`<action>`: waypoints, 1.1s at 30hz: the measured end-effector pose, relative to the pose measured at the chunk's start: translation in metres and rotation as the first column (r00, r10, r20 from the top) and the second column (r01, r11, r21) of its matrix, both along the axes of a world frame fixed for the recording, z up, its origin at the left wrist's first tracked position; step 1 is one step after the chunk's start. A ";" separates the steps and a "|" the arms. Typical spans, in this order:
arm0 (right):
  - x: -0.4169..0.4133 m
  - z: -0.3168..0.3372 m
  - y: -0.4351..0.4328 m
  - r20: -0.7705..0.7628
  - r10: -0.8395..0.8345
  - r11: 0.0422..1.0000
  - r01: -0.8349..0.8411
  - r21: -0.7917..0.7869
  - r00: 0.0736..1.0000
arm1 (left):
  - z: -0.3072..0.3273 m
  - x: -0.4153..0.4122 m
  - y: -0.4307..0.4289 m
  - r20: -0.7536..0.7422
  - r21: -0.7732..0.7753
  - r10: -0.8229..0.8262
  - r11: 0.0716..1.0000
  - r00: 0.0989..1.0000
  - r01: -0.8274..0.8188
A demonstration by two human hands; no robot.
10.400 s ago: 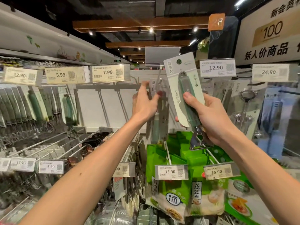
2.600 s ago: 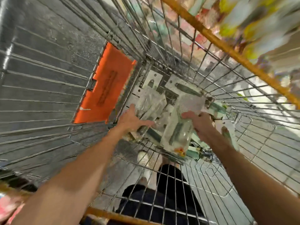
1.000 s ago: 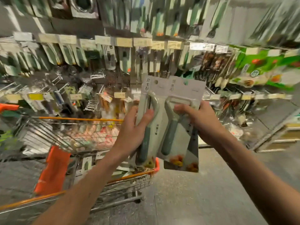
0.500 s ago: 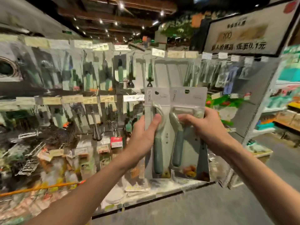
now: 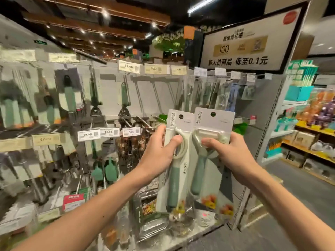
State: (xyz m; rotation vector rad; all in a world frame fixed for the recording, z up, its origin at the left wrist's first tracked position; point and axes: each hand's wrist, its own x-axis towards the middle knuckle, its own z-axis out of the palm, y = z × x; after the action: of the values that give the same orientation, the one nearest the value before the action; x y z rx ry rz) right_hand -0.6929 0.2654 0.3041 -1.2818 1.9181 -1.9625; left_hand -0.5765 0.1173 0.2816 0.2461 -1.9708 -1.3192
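I hold up two carded peelers side by side in front of a shelf wall of kitchen tools. My left hand grips the left pack, a green-handled peeler with a loop-shaped head, thumb across its front. My right hand grips the right pack, a green-handled Y-shaped peeler with a wide white blade, thumb on its neck. Both cards are pale grey with a hang hole at the top and vegetable pictures at the bottom. The two cards overlap slightly in the middle.
Pegboard hooks behind the packs carry hanging utensils and price tags. Several hooks in the upper middle are bare. A large promotion sign stands at upper right. An aisle floor and more shelves lie to the right.
Both packs were lifted out of the wire cart and raised in front of the shelf wall. Over the last second my view swung up and right, and the packs sit a little lower and to the right.
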 end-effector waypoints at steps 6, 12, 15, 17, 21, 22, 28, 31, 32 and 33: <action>-0.091 0.018 -0.039 -0.047 -0.039 0.999 0.040 0.020 0.998 | 0.017 -0.102 -0.040 -0.062 -0.002 0.008 1.000 0.998 -0.008; -0.170 0.023 -0.054 -0.048 -0.029 1.000 0.029 -0.012 0.998 | 0.026 -0.182 -0.055 -0.039 -0.048 0.005 0.999 0.999 -0.007; -0.210 0.023 -0.064 -0.060 0.009 1.000 -0.010 -0.029 0.998 | 0.026 -0.219 -0.068 -0.051 -0.005 0.063 0.998 0.997 -0.063; -0.238 0.020 -0.072 -0.074 0.031 0.999 -0.032 -0.018 0.997 | 0.025 -0.242 -0.075 -0.041 0.036 0.102 0.994 0.994 -0.101; -0.298 0.014 -0.086 -0.079 0.112 0.994 -0.110 0.021 0.991 | 0.024 -0.289 -0.079 0.012 0.100 0.196 0.975 0.980 -0.197; -0.311 0.015 -0.089 -0.081 0.135 0.991 -0.134 0.023 0.988 | 0.024 -0.302 -0.080 0.019 0.115 0.227 0.967 0.974 -0.228; -0.385 0.019 -0.107 -0.037 0.244 0.970 -0.244 -0.018 0.969 | 0.040 -0.363 -0.088 -0.038 0.144 0.417 0.902 0.908 -0.408; -0.412 0.023 -0.119 -0.043 0.288 0.957 -0.289 -0.010 0.957 | 0.047 -0.380 -0.091 -0.027 0.168 0.434 0.890 0.900 -0.424; -0.419 0.026 -0.124 -0.044 0.306 0.952 -0.306 -0.006 0.951 | 0.050 -0.385 -0.092 -0.025 0.183 0.432 0.889 0.901 -0.421; -0.426 0.028 -0.127 -0.046 0.323 0.946 -0.323 -0.003 0.945 | 0.054 -0.390 -0.094 -0.029 0.188 0.441 0.884 0.897 -0.428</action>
State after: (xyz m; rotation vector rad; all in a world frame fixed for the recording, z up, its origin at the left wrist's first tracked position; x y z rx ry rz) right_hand -1.1189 0.1379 0.3322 -1.5410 1.5909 -1.7933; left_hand -0.9665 0.0228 0.3356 0.6783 -1.6126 -1.1829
